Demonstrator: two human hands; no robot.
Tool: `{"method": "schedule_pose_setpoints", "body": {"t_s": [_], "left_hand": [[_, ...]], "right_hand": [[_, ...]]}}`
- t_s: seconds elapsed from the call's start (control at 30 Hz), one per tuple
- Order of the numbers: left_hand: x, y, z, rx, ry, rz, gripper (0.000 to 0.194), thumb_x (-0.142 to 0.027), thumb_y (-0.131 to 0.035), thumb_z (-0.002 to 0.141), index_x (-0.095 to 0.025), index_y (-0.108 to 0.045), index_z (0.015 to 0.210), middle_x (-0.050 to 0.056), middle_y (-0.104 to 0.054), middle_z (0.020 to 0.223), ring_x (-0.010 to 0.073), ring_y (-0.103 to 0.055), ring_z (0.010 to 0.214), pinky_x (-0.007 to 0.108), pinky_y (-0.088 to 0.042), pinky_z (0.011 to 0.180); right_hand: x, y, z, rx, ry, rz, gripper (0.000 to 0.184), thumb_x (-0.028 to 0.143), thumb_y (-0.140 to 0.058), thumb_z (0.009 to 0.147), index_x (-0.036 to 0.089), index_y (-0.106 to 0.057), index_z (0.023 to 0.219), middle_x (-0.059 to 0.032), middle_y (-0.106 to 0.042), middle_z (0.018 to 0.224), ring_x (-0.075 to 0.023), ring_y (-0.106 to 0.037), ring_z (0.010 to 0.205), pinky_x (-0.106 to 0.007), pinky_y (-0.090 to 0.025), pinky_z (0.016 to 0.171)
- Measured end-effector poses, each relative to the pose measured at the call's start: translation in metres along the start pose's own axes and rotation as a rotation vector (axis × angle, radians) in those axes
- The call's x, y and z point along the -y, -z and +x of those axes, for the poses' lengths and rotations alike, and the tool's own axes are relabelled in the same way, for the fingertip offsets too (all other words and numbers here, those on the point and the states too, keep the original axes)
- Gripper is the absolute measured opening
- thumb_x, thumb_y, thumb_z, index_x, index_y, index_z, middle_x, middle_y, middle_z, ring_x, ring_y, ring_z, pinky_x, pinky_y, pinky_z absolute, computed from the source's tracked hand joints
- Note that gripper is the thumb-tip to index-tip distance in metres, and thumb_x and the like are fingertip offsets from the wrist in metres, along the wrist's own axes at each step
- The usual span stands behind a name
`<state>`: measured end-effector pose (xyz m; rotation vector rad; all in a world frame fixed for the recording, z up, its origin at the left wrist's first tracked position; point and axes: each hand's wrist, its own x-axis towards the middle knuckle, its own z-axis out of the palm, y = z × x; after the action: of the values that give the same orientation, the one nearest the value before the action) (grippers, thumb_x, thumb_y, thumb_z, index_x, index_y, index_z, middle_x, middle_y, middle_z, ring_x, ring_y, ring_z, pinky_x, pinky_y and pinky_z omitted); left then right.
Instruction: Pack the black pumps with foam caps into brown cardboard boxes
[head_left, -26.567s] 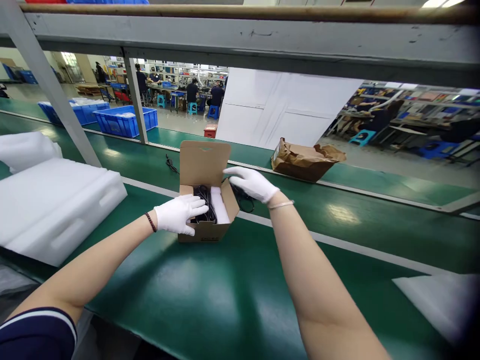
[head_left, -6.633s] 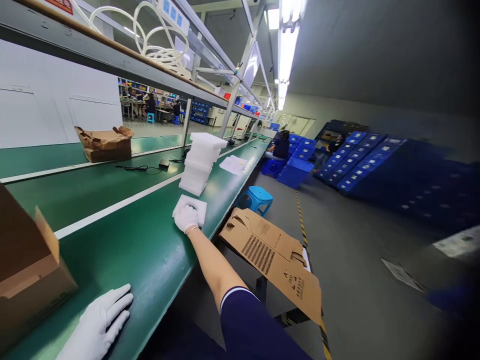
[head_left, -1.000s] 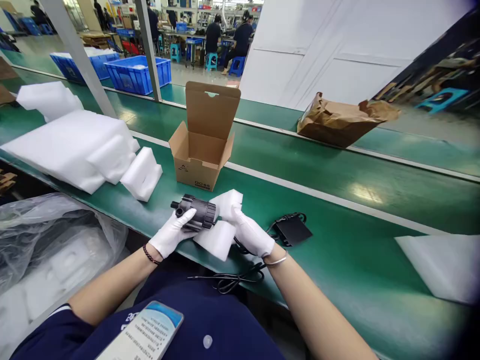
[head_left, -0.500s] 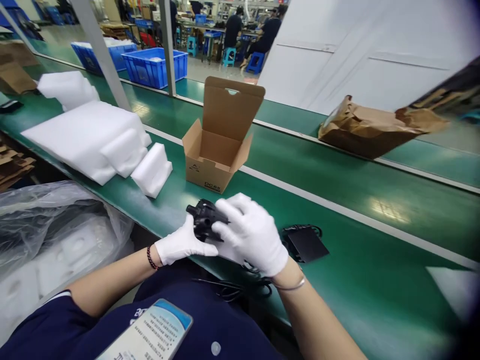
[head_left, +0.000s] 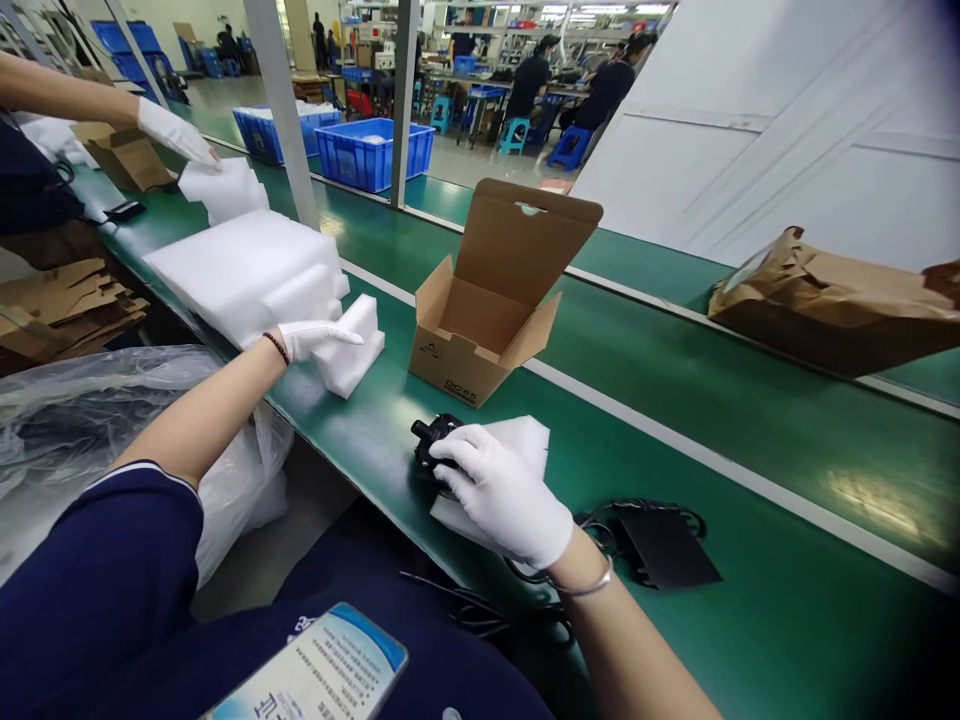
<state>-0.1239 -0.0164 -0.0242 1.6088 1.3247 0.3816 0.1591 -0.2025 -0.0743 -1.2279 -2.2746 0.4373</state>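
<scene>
Bright light glares off the green surface (head_left: pixel 750 430), while the lower right corner fades to black.

The counter (head_left: pixel 795 540) is green, striped white. The box (head_left: pixel 444 370) is brown (dark lettering (head_left: pixel 460 389) on its front); from it, the foam block (head_left: pixel 352 368) at nine o'clock is white, the device (head_left: pixel 431 445) at seven black, the adapter (head_left: pixel 671 550) toward five black, the bin (head_left: pixel 356 157) at eleven blue. Left hand (head_left: pixel 311 340) and right hand (head_left: pixel 506 490) are gloved in white.

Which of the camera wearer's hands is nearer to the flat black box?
Right. The right hand is over the black device, just left of the flat black box; the left hand is farther left, at a foam block.
</scene>
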Motion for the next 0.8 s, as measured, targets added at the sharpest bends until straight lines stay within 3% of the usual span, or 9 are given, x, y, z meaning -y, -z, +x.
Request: {"method": "schedule_pose_setpoints", "body": {"t_s": [0.1,0.17,0.23,0.3,0.5,0.67,0.8], "left_hand": [[0.017,-0.037,-0.011,0.292,0.231,-0.382,0.058,-0.052,-0.073,0.071,-0.011,-0.061,0.110,0.013,-0.071,0.106,0.0310,-0.065,0.106,0.044,-0.052,0.097],[0.023,-0.074,-0.031,0.395,0.251,-0.551,0.055,-0.048,-0.075,0.072,-0.013,-0.062,0.113,0.011,-0.071,0.109,0.0281,-0.066,0.106,0.041,-0.051,0.099],[0.023,-0.106,-0.048,0.433,0.210,-0.691,0.056,-0.045,-0.075,0.076,-0.017,-0.060,0.122,0.008,-0.070,0.116,0.0254,-0.066,0.106,0.038,-0.050,0.099],[0.020,-0.126,-0.057,0.423,0.176,-0.775,0.057,-0.046,-0.073,0.080,-0.020,-0.058,0.129,0.007,-0.069,0.117,0.0233,-0.066,0.104,0.036,-0.050,0.098],[0.024,-0.136,-0.049,0.501,0.206,-0.880,0.059,-0.051,-0.064,0.088,-0.020,-0.051,0.137,0.007,-0.070,0.104,0.0183,-0.066,0.087,0.036,-0.053,0.090],[0.030,-0.153,-0.050,0.566,0.125,-0.875,0.068,-0.065,-0.050,0.091,-0.029,-0.039,0.147,0.009,-0.060,0.134,0.0227,-0.064,0.108,0.041,-0.050,0.101],[0.025,-0.161,-0.052,0.557,0.155,-0.729,0.079,-0.078,-0.038,0.088,-0.030,-0.034,0.150,0.010,-0.057,0.139,0.0318,-0.060,0.117,0.047,-0.051,0.098]], "right_hand": [[0.000,-0.002,0.008,0.071,-0.004,-0.017,0.016,0.012,-0.056,0.092,0.020,-0.065,0.103,-0.0080,-0.062,0.104,-0.0207,-0.062,0.088,-0.037,-0.054,0.083],[0.002,-0.002,0.016,0.157,0.000,-0.056,0.016,0.014,-0.056,0.092,0.019,-0.066,0.103,-0.0081,-0.062,0.103,-0.0210,-0.061,0.089,-0.036,-0.053,0.083],[0.005,-0.002,0.025,0.246,-0.015,-0.109,0.015,0.015,-0.057,0.093,0.019,-0.067,0.103,-0.0080,-0.062,0.102,-0.0213,-0.061,0.089,-0.035,-0.052,0.082],[0.009,-0.002,0.036,0.310,-0.043,-0.142,0.013,0.016,-0.058,0.093,0.019,-0.068,0.100,-0.0070,-0.063,0.099,-0.0213,-0.062,0.089,-0.034,-0.051,0.081],[0.008,-0.001,0.049,0.387,-0.119,-0.274,0.009,0.022,-0.059,0.092,0.016,-0.065,0.092,-0.0072,-0.064,0.088,-0.0229,-0.062,0.075,-0.033,-0.047,0.064],[0.003,0.002,0.036,0.396,0.046,-0.131,0.007,0.017,-0.061,0.091,0.016,-0.065,0.097,-0.0081,-0.064,0.103,-0.0209,-0.063,0.090,-0.032,-0.049,0.079],[0.008,0.010,0.036,0.402,-0.078,-0.097,0.010,0.022,-0.066,0.088,0.014,-0.062,0.093,-0.0076,-0.064,0.089,-0.0199,-0.062,0.076,-0.033,-0.050,0.072]]}}
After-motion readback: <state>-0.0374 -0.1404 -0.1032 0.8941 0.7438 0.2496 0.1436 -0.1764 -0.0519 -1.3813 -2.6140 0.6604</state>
